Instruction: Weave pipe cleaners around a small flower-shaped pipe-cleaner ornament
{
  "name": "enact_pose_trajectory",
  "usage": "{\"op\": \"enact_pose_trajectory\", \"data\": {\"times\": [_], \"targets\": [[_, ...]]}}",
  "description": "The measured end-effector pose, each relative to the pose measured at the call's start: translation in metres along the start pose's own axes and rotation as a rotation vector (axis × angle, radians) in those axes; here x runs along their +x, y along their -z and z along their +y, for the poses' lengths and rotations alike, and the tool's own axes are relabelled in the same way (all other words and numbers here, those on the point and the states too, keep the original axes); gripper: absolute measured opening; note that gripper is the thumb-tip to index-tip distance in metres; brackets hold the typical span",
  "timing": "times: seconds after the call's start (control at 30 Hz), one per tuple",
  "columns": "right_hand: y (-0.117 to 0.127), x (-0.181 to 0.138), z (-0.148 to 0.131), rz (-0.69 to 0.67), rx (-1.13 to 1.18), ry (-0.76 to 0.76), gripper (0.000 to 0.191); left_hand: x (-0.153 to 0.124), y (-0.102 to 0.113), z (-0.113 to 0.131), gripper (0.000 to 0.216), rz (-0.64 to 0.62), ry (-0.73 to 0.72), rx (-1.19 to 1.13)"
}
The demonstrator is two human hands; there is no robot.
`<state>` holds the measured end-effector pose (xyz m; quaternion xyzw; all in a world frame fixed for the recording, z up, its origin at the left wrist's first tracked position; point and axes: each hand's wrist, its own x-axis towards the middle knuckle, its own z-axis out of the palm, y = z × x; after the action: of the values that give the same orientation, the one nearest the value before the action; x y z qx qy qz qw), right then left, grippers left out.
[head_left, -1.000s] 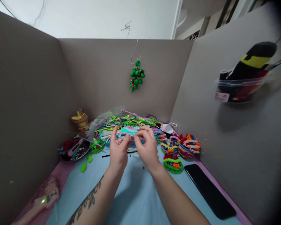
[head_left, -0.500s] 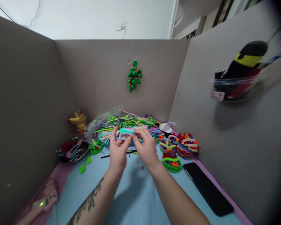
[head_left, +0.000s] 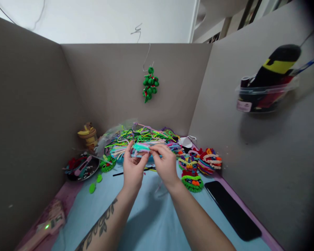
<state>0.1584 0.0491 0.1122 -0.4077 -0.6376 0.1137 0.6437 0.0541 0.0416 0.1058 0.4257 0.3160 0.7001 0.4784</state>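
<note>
My left hand [head_left: 133, 169] and my right hand [head_left: 166, 164] are raised over the middle of the table, close together. Thumb and fingers of each are pinched on a pale lilac pipe cleaner [head_left: 137, 153], which is partly hidden by the fingertips and hard to separate from the pile behind. A blurred pale strand [head_left: 161, 189] shows below my right hand. Directly beyond the fingers lies a large heap of pipe cleaners [head_left: 149, 134] in green, yellow, pink, white and turquoise.
On the right are several colourful pipe-cleaner figures [head_left: 192, 183] and a black phone [head_left: 232, 211]. A metal dish [head_left: 90, 170] of small parts, a green figure [head_left: 107, 164] and a pink glue gun [head_left: 51, 223] are on the left. Grey panels [head_left: 115, 83] enclose the table.
My fingertips have moved slightly apart, the right hand shifting a little to the right. A blurred pale strand now appears under the right hand.
</note>
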Motion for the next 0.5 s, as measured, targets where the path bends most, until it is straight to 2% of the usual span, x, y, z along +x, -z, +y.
{"op": "enact_pose_trajectory", "data": {"times": [0.2,0.33,0.5], "targets": [[-0.001,0.001,-0.003,0.034,0.013,0.020,0.012,0.010,0.005,0.004,0.085,0.062,0.074,-0.168],[-0.001,0.000,-0.002,0.011,-0.005,0.043,0.013,0.013,0.005,0.006,0.085,0.060,0.106,-0.252],[0.000,0.001,-0.002,-0.028,-0.013,0.057,0.015,0.011,0.003,0.005,0.086,0.089,0.098,-0.240]]}}
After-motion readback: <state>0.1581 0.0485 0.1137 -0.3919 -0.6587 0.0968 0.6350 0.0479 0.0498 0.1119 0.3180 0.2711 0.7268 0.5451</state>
